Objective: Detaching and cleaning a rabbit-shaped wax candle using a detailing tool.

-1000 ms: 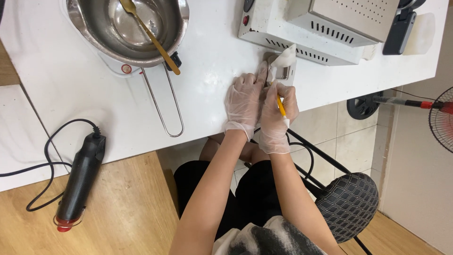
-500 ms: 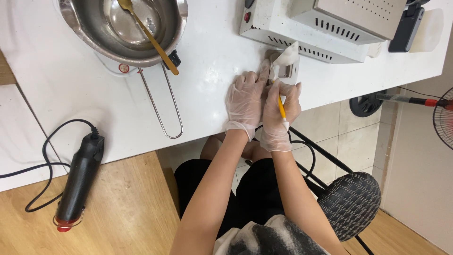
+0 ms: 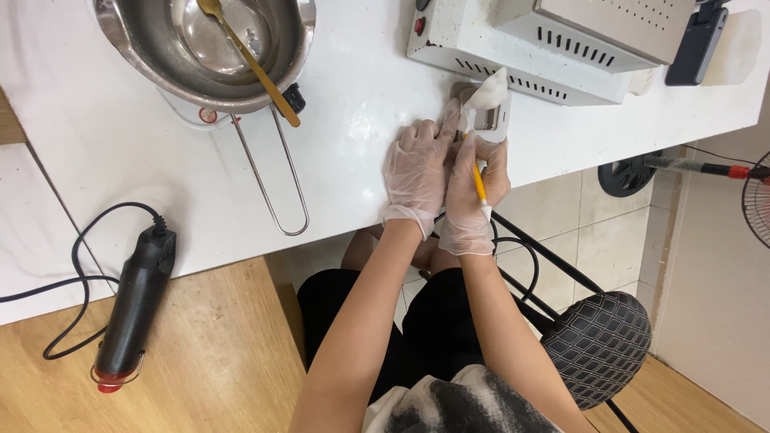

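Between the gloved fingertips, the right hand (image 3: 475, 188) pinches a yellow tool (image 3: 479, 182) pointing away at the white mould (image 3: 485, 100), left hand (image 3: 417, 172) flat, steadying.

**A:** ok so what else is sitting on that white table (image 3: 120, 152)?

**B:** steel pot (image 3: 204, 48) top left with a gold spoon (image 3: 249, 60) lying in it, wire handle (image 3: 273, 180) sticking out toward the table edge. White vented box (image 3: 545, 40) top right, a black device (image 3: 696, 44) just beside it.

**A:** and lower down?

**B:** black heat gun (image 3: 132, 309) with its cord, lying where the white top meets a wooden surface. Black quilted stool (image 3: 597, 345), and a fan (image 3: 758, 200) at the far right edge.
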